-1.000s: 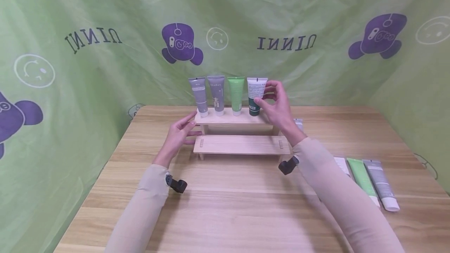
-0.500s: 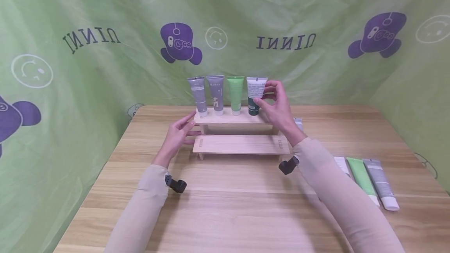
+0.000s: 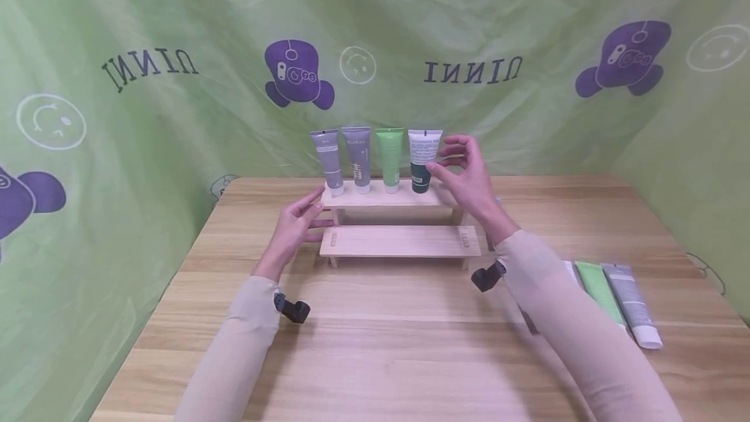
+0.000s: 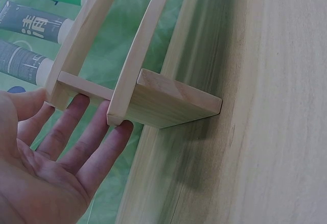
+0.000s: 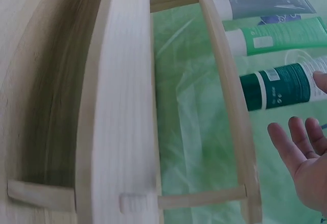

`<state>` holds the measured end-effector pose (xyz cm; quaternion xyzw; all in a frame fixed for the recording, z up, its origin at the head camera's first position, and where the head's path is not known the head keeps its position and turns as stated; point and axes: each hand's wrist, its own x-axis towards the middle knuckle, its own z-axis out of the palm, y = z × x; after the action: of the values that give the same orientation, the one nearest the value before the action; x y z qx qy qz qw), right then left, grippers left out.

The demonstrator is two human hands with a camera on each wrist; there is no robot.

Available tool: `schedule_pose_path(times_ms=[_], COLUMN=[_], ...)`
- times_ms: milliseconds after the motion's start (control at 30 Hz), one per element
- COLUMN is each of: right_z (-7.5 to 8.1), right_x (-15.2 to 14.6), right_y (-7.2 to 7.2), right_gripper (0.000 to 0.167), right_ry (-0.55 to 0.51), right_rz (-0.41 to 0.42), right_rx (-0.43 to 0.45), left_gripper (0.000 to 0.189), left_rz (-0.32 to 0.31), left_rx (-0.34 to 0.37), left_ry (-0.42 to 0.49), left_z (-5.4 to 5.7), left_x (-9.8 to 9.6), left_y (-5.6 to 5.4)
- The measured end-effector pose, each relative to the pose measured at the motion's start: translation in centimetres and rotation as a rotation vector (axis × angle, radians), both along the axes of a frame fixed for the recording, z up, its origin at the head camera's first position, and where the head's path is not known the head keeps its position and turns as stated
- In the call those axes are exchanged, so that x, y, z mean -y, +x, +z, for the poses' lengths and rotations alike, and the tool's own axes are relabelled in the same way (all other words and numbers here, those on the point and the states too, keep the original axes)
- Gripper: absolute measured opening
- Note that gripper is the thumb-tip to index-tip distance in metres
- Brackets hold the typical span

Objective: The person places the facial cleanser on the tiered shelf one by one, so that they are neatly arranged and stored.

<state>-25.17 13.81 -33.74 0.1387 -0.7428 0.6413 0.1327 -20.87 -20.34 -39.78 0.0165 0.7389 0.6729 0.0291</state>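
A two-tier wooden stand (image 3: 400,241) holds a row of tubes on its upper tier, each upright on its cap. From the left come a grey tube (image 3: 329,160), leaning slightly, another grey tube (image 3: 358,156), a green tube (image 3: 389,156) and a white-and-dark-green tube (image 3: 423,147). My right hand (image 3: 471,181) is beside that last tube, fingers spread and apart from it in the right wrist view; the thumb tip (image 5: 320,81) overlaps its edge, contact unclear. My left hand (image 4: 56,168) touches the stand's left end with extended fingers, thumb by the upper shelf.
To the right on the wooden table (image 3: 375,357) lie a green tube (image 3: 600,292), a grey tube (image 3: 633,305) and a mostly hidden white one, partly behind my right sleeve (image 3: 577,324). Green printed cloth (image 3: 387,12) hangs behind and at both sides.
My right hand has let go of the white-and-dark-green tube and shifted slightly right, its fingers spreading off it. The left hand and the tubes keep their places on the stand.
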Motion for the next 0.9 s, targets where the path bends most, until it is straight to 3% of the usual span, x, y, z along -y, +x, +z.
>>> schedule_pose_path(times_ms=[133,433,767,900], right_z=[0.3,0.7,0.4,0.1], right_x=[-0.9,-3.7,-7.6,-9.0], right_y=[0.1,-0.2,0.1,0.2], right_gripper=[0.057,0.049,0.043,0.052], right_ry=[-0.033,-0.248,-0.299,-0.258], right_rz=[0.005,0.03,0.056,0.045], right_rx=[0.028,0.165,0.287,0.332], left_gripper=[0.05,0.05,0.049,0.05], left_rz=[0.0,0.002,-0.002,-0.002], left_rx=[0.001,0.011,0.004,0.005], left_ry=[0.002,0.01,0.005,0.006], left_z=[0.0,0.1,0.2,0.2], left_x=[0.1,0.1,0.1,0.1], left_y=[0.0,0.0,0.0,-0.1])
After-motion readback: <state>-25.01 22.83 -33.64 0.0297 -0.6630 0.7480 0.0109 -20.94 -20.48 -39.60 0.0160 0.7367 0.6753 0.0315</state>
